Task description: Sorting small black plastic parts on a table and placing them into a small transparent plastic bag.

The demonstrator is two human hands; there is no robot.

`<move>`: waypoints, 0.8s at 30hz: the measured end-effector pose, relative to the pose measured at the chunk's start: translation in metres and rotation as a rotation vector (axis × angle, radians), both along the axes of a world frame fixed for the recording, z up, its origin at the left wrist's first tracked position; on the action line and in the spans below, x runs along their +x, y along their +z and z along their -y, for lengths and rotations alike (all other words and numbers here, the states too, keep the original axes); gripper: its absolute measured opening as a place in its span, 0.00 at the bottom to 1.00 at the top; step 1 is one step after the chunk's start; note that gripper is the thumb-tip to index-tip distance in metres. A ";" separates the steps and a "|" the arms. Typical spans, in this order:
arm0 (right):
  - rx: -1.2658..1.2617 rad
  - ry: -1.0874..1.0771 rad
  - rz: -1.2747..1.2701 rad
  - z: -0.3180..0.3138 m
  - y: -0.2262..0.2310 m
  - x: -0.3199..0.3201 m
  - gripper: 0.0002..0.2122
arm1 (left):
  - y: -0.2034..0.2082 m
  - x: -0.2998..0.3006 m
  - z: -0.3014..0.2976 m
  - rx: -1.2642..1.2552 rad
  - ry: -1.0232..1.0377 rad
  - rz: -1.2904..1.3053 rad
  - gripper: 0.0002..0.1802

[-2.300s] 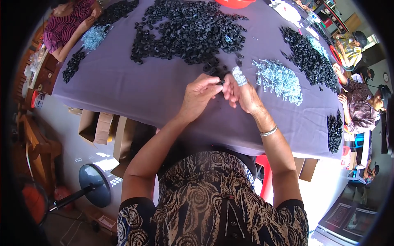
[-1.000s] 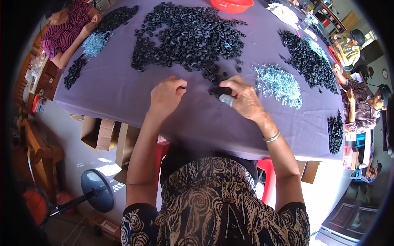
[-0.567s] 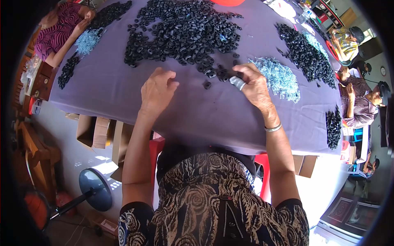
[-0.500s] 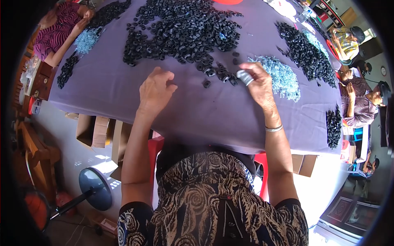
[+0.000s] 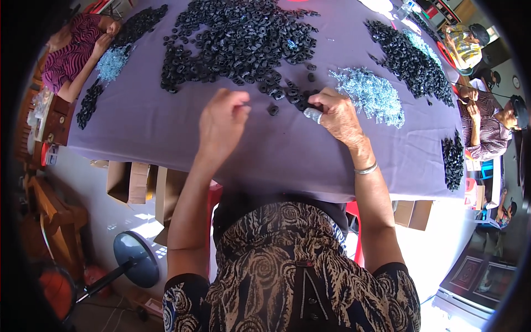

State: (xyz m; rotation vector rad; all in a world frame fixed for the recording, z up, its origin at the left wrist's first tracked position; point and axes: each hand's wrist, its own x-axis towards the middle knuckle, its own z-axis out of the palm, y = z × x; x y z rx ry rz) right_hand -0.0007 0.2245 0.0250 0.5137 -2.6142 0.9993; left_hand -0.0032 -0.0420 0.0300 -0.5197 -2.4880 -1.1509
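Note:
My left hand (image 5: 223,123) hovers over the purple cloth with its fingers curled in toward the thumb. It is smeared by motion, and whatever is pinched there is too small to make out. On the right, my right hand (image 5: 339,117) has thumb and forefinger drawn together beside a few small black ring-shaped parts (image 5: 298,98). A whitish wrap covers its thumb, and what its fingertips hold is hidden. Beyond both hands spreads a large heap of black ring-shaped parts (image 5: 238,41). One loose black ring (image 5: 272,110) lies between the hands. Small clear bluish pieces (image 5: 371,97) are piled right of my right hand.
The purple tablecloth (image 5: 287,160) covers a wide table. More black parts (image 5: 409,61) lie at right. Co-workers sit left, a person in a striped top (image 5: 72,55), and right, a person in yellow (image 5: 466,47). Cardboard boxes (image 5: 138,182) and a round-topped stool (image 5: 135,259) stand below.
My right hand has moved left and slightly down, its fingers now by the black rings. My left hand has shifted a little right and its fingers have curled closer. The whole view has shifted slightly.

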 end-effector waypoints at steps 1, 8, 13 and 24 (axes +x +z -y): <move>-0.003 0.005 -0.001 0.004 -0.001 -0.001 0.11 | -0.002 0.004 -0.009 0.124 -0.075 0.061 0.11; -0.051 -0.027 0.181 0.003 0.005 0.002 0.08 | -0.017 0.018 -0.052 0.466 -0.314 0.358 0.14; -0.446 0.102 0.382 0.002 -0.011 -0.002 0.09 | -0.023 0.020 -0.061 0.540 -0.342 0.416 0.20; -0.616 0.296 0.366 0.021 -0.011 0.007 0.17 | -0.025 0.020 -0.067 0.522 -0.331 0.275 0.18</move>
